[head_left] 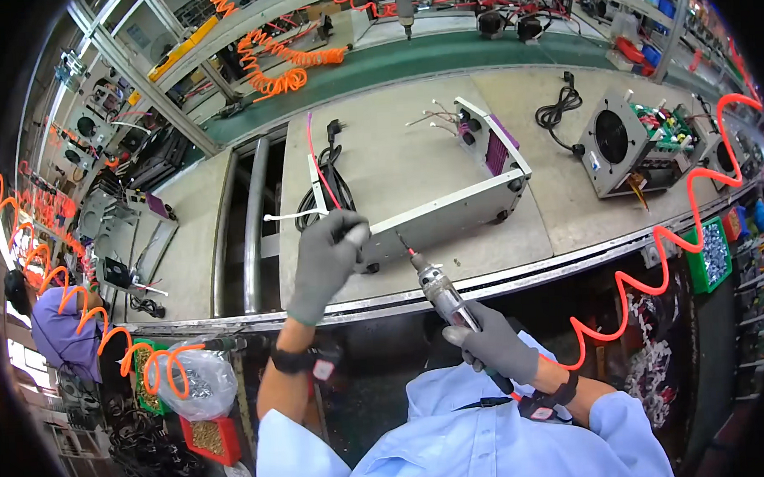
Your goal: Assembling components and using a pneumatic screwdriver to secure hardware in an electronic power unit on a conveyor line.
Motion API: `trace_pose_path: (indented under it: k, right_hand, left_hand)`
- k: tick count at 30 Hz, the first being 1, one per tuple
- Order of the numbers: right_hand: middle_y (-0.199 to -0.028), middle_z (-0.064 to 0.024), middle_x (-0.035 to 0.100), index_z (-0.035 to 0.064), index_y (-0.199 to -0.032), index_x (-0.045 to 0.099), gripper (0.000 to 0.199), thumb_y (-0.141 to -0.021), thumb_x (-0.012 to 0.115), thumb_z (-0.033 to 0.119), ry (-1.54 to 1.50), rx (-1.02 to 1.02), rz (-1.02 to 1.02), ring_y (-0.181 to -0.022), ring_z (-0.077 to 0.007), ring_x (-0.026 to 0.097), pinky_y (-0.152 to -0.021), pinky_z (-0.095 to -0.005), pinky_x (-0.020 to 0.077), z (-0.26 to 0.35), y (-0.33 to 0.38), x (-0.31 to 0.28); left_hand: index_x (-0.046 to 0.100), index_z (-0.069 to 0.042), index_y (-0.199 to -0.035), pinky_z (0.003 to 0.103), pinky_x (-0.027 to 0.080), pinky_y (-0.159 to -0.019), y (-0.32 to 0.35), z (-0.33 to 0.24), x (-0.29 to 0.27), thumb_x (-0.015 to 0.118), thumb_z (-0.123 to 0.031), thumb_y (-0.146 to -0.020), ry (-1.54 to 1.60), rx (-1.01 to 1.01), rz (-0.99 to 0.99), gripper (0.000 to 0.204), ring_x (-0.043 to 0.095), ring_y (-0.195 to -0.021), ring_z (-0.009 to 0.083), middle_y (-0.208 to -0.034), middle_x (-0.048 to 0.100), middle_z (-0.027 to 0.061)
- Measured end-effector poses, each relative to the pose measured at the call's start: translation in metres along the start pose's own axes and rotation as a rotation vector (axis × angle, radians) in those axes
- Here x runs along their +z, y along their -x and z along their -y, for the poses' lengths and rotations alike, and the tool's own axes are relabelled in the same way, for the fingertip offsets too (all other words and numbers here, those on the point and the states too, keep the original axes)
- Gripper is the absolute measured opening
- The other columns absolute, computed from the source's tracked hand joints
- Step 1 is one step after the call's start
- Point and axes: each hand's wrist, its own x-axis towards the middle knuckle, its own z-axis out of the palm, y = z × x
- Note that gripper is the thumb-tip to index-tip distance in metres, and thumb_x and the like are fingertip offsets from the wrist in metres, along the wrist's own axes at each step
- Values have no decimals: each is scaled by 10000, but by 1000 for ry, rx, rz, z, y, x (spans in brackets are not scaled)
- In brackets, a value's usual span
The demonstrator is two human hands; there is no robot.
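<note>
I have my right hand point(499, 344) wrapped around a silver power screwdriver point(442, 294). Its thin tip points up and a bit left, at the near side of a gray metal frame point(453, 211). I cannot tell if the tip touches it. The frame sits on the pale table point(377, 136) in front of me, with a purple part point(499, 152) at its right end. My left hand point(322, 262) is by the frame's left end, with its fingers curled and the thumb close to them. I cannot tell if they pinch anything. Just past that hand is a looped black cord point(333, 177). Farther right, I see a metal box point(598, 162) with a round black fan point(610, 136). A curly red hose point(627, 284) bends along my right side.
</note>
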Motion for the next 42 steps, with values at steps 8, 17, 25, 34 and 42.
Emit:
trace_pose_path:
  k: [8, 17, 25, 34, 42]
  right_hand:
    - [-696, -22, 548, 26, -1087, 535, 371, -896, 667, 316, -73, -4, -14, -526, -73, 544, -451, -244, 460, -8, -4, 22]
    - [-682, -17, 536, 57, -1013, 520, 303, -914, 646, 314, -264, 38, -14, -507, -78, 540, -421, -246, 440, -21, -12, 35]
    - [-750, -28, 524, 53, -1016, 516, 312, -927, 632, 328, -261, 21, -25, -515, -81, 536, -417, -244, 445, -16, -10, 43]
    - [-748, -39, 539, 48, -1009, 508, 299, -958, 584, 333, -357, -5, 44, -516, -87, 525, -421, -240, 430, -21, -9, 37]
    - [-787, -40, 537, 53, -1030, 499, 298, -975, 570, 337, -372, 24, 70, -526, -101, 525, -424, -256, 435, -21, -10, 35]
  left_hand:
    - [712, -12, -889, 233, 405, -432, -84, -1, -3, 688, -214, -871, -250, -193, 399, 204, 530, -480, 64, -646, 607, -11]
    - [765, -44, -987, 252, 386, -504, -100, 4, 2, 734, -283, -822, -441, -207, 596, 292, 479, -554, 63, -676, 620, -18]
    - [753, -62, -1010, 243, 335, -477, -101, 7, 9, 718, -274, -869, -393, -275, 572, 257, 445, -538, 47, -662, 586, -48]
    - [743, -47, -991, 255, 352, -471, -96, -1, 8, 712, -260, -868, -470, -263, 579, 248, 458, -524, 60, -655, 582, -28]
    - [736, -18, -960, 267, 378, -503, -107, 6, 12, 688, -237, -853, -591, -214, 595, 248, 481, -552, 73, -689, 618, 8]
